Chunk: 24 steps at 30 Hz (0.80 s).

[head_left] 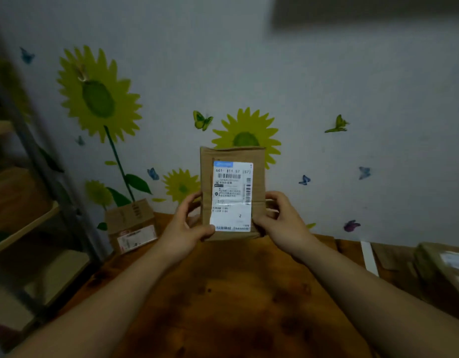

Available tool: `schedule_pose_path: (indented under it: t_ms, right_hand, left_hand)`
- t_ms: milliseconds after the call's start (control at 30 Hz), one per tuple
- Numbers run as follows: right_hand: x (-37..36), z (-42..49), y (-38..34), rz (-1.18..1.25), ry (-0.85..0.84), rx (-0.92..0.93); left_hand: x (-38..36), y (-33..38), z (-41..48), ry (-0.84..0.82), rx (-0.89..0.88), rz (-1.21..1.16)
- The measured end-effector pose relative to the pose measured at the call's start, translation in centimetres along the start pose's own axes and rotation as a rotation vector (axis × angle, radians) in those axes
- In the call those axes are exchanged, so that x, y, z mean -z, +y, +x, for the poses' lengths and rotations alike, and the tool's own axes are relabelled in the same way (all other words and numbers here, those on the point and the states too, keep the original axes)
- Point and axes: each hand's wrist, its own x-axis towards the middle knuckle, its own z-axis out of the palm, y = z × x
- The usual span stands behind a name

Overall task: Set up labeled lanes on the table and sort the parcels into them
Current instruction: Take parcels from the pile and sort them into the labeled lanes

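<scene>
I hold a brown cardboard parcel [256,164] upright above the far part of the wooden table [223,293], its white shipping label [232,197] facing me. My left hand [184,226] grips the parcel's lower left edge, thumb on the label's bottom corner. My right hand [280,218] grips its lower right edge, fingers curled behind it. A second cardboard parcel [131,223] with a white label stands at the table's far left corner against the wall. Another parcel [443,267] lies at the right edge of the table, partly out of frame.
A white strip [369,258] lies on the table at the right, near the right parcel. A shelving unit [29,202] with wooden boards stands to the left of the table. The wall behind carries sunflower and butterfly stickers.
</scene>
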Motion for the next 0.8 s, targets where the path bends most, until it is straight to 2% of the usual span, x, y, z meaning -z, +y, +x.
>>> schedule_pose_path:
  t_ms: [167, 367, 567, 800]
  right_hand:
    - [0.2, -1.5, -4.1, 0.055, 0.097, 0.224]
    - [-0.7, -3.0, -6.6, 0.033, 0.147, 0.327]
    - [-0.9, -4.3, -7.1, -0.031, 0.191, 0.313]
    - [1.6, -9.8, -3.0, -0.022, 0.371, 0.114]
  left_hand:
    - [1.2, 4.0, -0.6, 0.003, -0.247, -0.008]
    - [2.9, 6.5, -1.9, -0.016, -0.366, 0.008]
    - [2.9, 6.9, -2.5, -0.066, -0.361, -0.001]
    - [-2.6, 2.7, -2.3, -0.274, -0.219, -0.078]
